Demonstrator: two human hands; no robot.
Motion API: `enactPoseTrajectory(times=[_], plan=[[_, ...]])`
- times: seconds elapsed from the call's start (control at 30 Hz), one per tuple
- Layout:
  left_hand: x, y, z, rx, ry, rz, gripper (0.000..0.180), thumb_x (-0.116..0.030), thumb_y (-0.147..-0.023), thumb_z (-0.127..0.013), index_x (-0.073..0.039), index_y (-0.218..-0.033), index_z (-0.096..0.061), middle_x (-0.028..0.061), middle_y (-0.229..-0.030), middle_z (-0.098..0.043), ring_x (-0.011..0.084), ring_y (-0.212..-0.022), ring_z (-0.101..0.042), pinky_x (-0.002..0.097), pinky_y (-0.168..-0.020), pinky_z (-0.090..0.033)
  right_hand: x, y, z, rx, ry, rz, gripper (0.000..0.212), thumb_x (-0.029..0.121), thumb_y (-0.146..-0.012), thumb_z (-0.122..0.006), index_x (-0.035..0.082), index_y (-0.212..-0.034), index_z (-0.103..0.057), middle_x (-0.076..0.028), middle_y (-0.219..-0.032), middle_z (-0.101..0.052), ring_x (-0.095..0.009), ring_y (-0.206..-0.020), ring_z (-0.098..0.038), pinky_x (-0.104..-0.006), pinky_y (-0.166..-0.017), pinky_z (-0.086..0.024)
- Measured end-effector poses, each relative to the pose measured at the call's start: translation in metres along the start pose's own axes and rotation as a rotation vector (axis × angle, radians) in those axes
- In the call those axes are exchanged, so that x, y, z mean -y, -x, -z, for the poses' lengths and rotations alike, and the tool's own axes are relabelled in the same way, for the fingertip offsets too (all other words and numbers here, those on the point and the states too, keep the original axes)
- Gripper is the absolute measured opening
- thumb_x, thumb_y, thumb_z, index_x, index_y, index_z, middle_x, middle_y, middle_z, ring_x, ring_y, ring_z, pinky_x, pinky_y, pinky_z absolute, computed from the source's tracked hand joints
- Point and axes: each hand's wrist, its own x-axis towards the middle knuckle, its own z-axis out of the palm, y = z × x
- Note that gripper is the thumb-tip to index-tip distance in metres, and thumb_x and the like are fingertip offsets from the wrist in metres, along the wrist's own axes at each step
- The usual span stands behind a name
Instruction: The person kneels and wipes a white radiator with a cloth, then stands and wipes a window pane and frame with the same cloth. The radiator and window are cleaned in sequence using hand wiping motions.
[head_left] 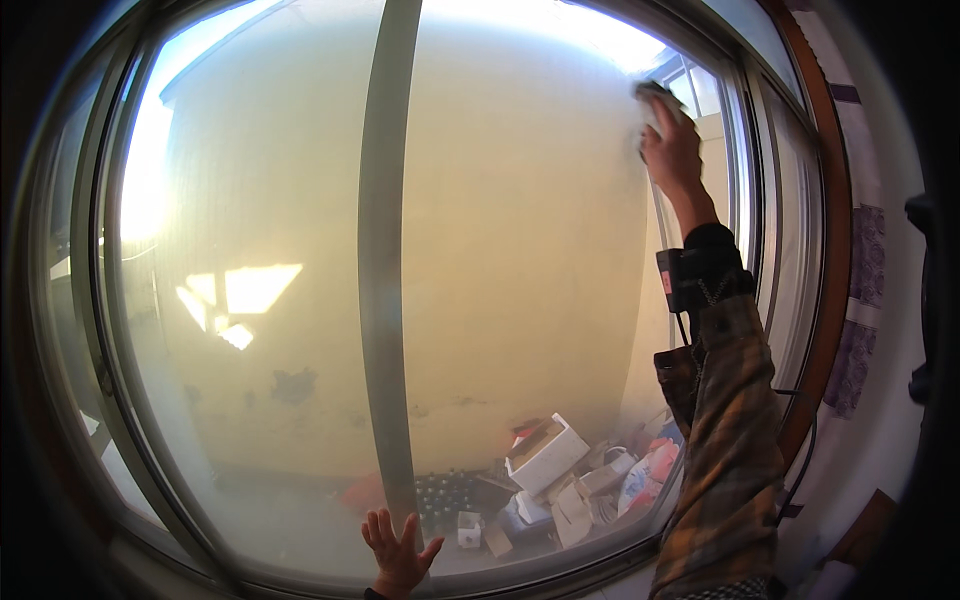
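Observation:
My right hand [672, 150] is raised high at the upper right of a large window pane [530, 250]. Its fingers are closed on a grey cloth [655, 92], dark at the top and smeared by motion, which lies at the glass. At the bottom, my left hand [398, 552] has its fingers spread, with nothing held. It is just in front of the lower end of the grey upright window bar [385, 250]; whether it presses on the bar or the glass I cannot tell. A hazy film dulls much of the glass, more so on the left pane [250, 400].
Behind the glass stands a yellowish wall with a heap of boxes, including a white box [547, 455], and bags at its foot. A brown wooden frame [825, 220] edges the window on the right, beside a purple-patterned wall strip [868, 260]. My right sleeve carries a strapped black device [690, 280].

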Motion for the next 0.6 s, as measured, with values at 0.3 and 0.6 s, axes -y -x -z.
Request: enactPoseTrajectory(times=[0.3,0.6], plan=[[-0.013,-0.009,0.001,-0.088,0.002,0.04,0.084,-0.054,-0.094,-0.064,-0.014,-0.159,-0.03,0.0307,-0.165,-0.014,0.0536,-0.153,-0.011,0.0726,-0.117,-0.012,0.028,0.174,0.059,0.346,-0.189,0.58,0.062,0.0,-0.085,-0.066,0.02,-0.142,-0.059,-0.02,-0.154,-0.042,-0.042,-0.143,-0.04,-0.0546,-0.115,-0.036],[-0.019,-0.006,0.002,-0.092,-0.062,0.057,0.08,-0.053,-0.097,-0.058,-0.01,-0.159,-0.029,0.0301,-0.165,-0.015,0.0537,-0.153,-0.011,0.0722,-0.117,-0.013,-0.109,0.065,0.037,0.003,0.074,-0.397,0.052,0.005,-0.091,-0.062,0.022,-0.14,-0.058,-0.022,-0.141,-0.052,-0.043,-0.124,-0.056,-0.0538,-0.098,-0.053]])
